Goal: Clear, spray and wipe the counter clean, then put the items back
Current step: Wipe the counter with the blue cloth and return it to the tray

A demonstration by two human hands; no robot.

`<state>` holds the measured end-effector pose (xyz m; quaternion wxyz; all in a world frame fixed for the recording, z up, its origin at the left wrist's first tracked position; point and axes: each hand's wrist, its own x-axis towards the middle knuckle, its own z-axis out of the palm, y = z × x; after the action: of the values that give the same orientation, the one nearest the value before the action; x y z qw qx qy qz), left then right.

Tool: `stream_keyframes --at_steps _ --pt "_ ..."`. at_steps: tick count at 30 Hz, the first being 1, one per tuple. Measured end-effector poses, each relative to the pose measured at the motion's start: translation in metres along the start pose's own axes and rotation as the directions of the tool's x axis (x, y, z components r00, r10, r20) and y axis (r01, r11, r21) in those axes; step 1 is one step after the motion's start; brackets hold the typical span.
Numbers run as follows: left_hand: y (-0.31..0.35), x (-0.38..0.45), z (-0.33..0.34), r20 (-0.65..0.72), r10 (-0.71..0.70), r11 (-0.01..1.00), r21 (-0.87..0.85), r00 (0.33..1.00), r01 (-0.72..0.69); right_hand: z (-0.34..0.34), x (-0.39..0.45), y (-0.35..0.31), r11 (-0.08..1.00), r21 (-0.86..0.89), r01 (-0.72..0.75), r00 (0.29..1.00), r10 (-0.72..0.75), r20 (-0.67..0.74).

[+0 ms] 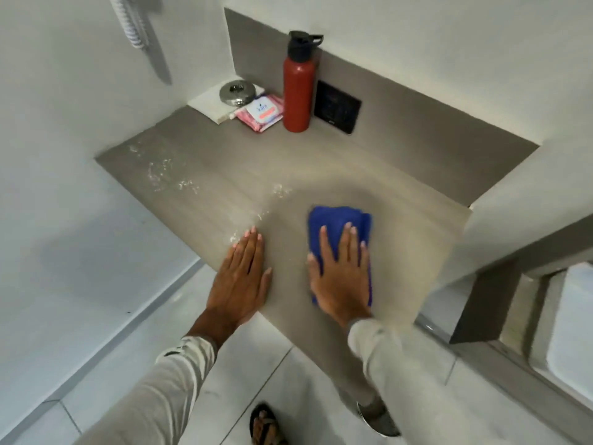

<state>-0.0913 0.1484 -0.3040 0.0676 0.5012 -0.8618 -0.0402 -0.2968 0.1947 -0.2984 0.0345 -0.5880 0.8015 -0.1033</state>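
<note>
Right hand [341,277] flat, fingers spread, pressing folded blue microfibre cloth [337,220] on grey wood-grain laminate worktop [401,194], near front edge. Left hand [240,277] flat, empty, bracing at worktop corner. Cloth soft, light, likely damp; best driven by palm pressure. White spray droplets [160,171] unwiped at left. Red metal bottle [298,91] upright at back wall.

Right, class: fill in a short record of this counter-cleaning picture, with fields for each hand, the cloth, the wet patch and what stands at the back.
left hand: flat on the counter edge, holds nothing
right hand: pressed flat on the cloth
cloth: blue, folded, on the counter
spray drops: left part of the counter, not yet wiped
bottle: red, upright, at the back wall
packet: pink, left of the bottle
metal lid: on a white pad in the corner
</note>
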Motion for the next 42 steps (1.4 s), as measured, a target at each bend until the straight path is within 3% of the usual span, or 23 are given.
stream_keyframes --at_steps 2,4,9,11,13,16,19,22,23,25,28,30,35,39,42 --pt "-0.003 0.006 0.001 0.047 0.025 1.000 0.015 0.999 -0.026 0.003 -0.046 0.005 0.994 0.010 0.109 0.993 -0.110 0.048" --pt "-0.003 0.005 0.006 0.032 0.032 0.999 0.024 0.999 -0.033 -0.005 -0.079 0.034 0.993 -0.016 0.120 0.988 -0.118 0.096" --pt "-0.003 0.004 0.008 0.003 0.039 0.999 0.024 0.999 -0.039 -0.033 -0.012 0.104 0.989 -0.105 -0.106 0.989 0.115 0.087" --pt "-0.003 0.005 0.008 0.007 0.033 0.999 0.026 0.999 -0.034 -0.027 0.037 0.088 0.971 -0.093 -0.222 0.971 0.228 0.064" --pt "-0.004 0.006 0.007 0.032 0.032 0.999 0.018 0.999 -0.033 -0.015 0.060 0.053 0.968 -0.078 -0.238 0.968 0.243 0.066" --pt "-0.005 0.006 0.001 0.063 0.032 0.999 -0.003 0.997 -0.032 -0.004 0.027 0.016 0.999 -0.024 -0.044 0.997 0.045 0.067" --pt "0.005 0.009 -0.012 0.040 -0.033 0.987 -0.153 0.999 0.039 -0.012 -0.043 0.018 0.987 0.046 0.154 0.987 -0.156 0.048" --pt "0.044 0.018 -0.022 -0.030 -0.010 0.982 -0.191 1.000 0.004 -0.024 -0.080 0.046 0.956 0.179 0.231 0.952 -0.260 0.161" --pt "0.064 0.022 -0.024 -0.047 0.012 0.984 -0.179 0.999 -0.020 -0.031 -0.076 0.061 0.946 0.279 0.164 0.961 -0.218 0.173" --pt "0.111 0.026 -0.022 -0.047 0.047 0.985 -0.161 0.998 -0.054 -0.050 -0.058 0.095 0.900 0.433 -0.059 0.992 0.003 0.128" --pt "0.177 0.018 -0.004 0.109 -0.014 0.984 -0.173 0.994 0.033 -0.081 -0.021 0.152 0.835 0.497 -0.236 0.952 0.302 -0.055" --pt "0.199 0.013 0.011 0.135 -0.057 0.988 -0.136 0.989 0.076 -0.089 0.002 0.177 0.851 0.471 -0.232 0.948 0.306 -0.087" --pt "0.218 0.068 0.027 0.104 0.108 0.989 -0.113 0.989 -0.096 -0.079 0.050 0.199 0.894 0.398 -0.203 0.972 0.235 -0.031" --pt "0.234 0.108 0.030 0.109 0.120 0.988 -0.113 0.987 -0.107 -0.073 0.084 0.185 0.896 0.420 -0.143 0.977 0.196 -0.087" --pt "0.214 0.079 0.033 0.085 0.241 0.966 -0.112 0.967 -0.231 -0.069 0.108 0.165 0.908 0.410 -0.087 0.987 0.133 -0.087"
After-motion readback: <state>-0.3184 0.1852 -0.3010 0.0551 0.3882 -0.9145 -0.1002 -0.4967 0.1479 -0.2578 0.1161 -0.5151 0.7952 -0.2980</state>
